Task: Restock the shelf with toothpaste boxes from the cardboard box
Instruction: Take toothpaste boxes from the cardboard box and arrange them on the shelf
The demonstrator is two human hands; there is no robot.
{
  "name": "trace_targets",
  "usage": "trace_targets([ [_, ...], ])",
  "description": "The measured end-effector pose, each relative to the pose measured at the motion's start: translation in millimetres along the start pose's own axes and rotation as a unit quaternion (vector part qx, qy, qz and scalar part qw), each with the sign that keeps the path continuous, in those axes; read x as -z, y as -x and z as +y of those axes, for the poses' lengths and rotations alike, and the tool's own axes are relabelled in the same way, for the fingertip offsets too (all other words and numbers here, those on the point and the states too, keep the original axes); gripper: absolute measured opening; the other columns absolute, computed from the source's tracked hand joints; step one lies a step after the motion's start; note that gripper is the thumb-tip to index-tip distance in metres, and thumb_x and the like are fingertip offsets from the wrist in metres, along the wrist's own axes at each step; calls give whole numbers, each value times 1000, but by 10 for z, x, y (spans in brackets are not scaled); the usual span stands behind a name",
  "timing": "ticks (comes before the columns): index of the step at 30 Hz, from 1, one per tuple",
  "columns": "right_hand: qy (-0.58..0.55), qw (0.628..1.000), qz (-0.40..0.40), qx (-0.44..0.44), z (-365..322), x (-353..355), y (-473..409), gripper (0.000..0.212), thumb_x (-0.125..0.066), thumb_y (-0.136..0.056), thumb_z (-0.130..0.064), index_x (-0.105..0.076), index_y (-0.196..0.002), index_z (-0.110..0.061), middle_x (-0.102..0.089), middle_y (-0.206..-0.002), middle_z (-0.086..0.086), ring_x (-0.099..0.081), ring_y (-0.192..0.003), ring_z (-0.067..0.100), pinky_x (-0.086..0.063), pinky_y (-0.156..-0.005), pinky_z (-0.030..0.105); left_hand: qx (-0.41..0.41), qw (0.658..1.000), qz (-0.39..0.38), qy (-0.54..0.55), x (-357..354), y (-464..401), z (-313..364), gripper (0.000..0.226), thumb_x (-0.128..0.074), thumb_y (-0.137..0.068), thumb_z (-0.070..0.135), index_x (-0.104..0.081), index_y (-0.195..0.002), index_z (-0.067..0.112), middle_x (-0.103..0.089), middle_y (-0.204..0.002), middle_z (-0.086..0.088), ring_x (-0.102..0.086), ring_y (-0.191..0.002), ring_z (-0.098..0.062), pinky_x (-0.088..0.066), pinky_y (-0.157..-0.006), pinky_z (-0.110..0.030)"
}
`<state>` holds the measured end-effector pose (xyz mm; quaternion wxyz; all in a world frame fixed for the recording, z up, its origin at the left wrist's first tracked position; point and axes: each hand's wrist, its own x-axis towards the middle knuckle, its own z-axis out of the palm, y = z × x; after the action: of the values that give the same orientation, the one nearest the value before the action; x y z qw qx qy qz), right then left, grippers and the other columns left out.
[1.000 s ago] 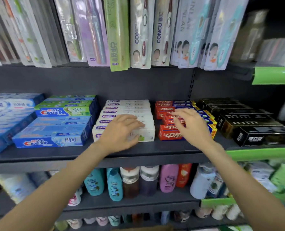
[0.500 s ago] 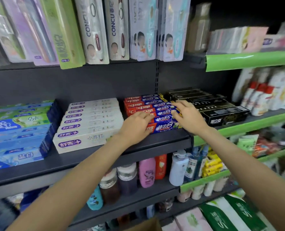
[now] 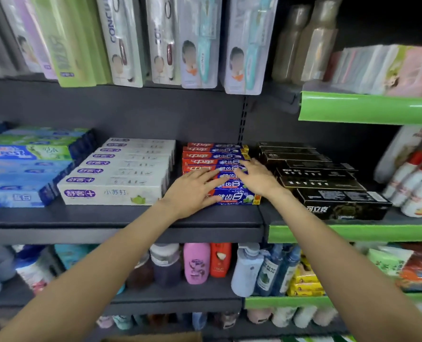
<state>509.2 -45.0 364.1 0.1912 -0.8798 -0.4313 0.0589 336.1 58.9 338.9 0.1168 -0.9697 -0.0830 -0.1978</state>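
Both hands flat on the red-and-blue toothpaste boxes (image 3: 232, 197), mid shelf (image 3: 131, 218): left hand (image 3: 192, 191) on their front-left part, right hand (image 3: 257, 177) on the right side. White toothpaste boxes (image 3: 121, 174) just left of them, black boxes (image 3: 328, 188) just right. Toothbrush packs (image 3: 155, 40) hang above.

Two bare forearms enter from the frame's lower corners, at about 7 and 5 o'clock, and no sleeve covers either along its visible length. The left hand (image 3: 192, 192) and the right hand (image 3: 255, 177) are ungloved, with slender fingers and short, plain nails. Both wrists are bare, without watch, band or bracelet, and the fingers carry no rings.
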Motion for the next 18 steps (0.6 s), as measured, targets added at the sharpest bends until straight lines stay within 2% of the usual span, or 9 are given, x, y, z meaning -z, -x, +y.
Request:
trace_targets([
  [4,24,999,16,35,-4,6,-24,52,-35,-98,-46,-32,-145,-23,-25,-154,10,-27,-140,26,-27,-110,38,2,1000,-22,6,3,2,-12,57,-32,-91,55,-49,-136,25,-60,-129,-8,-60,-114,-29,-53,-90,-42],
  [12,-9,999,15,39,10,7,-3,51,-37,-98,-45,-34,-145,-24,-21,-156,8,-23,-141,27,-25,-114,41,-8,1000,-27,-11,14,-10,-64,58,-29,-91,56,-45,-139,28,-57,-133,-7,-57,-119,-29,-49,-93,-42],
  [16,-64,997,9,46,6,-19,2,51,-43,-96,-43,-37,-143,-23,-20,-155,8,-22,-142,26,-26,-114,42,15,999,-45,6,11,-4,-83,63,-21,-89,61,-35,-143,32,-46,-144,-4,-46,-130,-28,-40,-103,-42],
  [18,-71,996,32,46,-14,5,-55,50,-43,-97,-42,-38,-142,-22,-18,-156,8,-16,-143,27,-21,-116,40,20,999,-44,10,11,-17,-99,66,-19,-86,63,-35,-143,33,-44,-145,-2,-43,-132,-26,-39,-105,-42],
])
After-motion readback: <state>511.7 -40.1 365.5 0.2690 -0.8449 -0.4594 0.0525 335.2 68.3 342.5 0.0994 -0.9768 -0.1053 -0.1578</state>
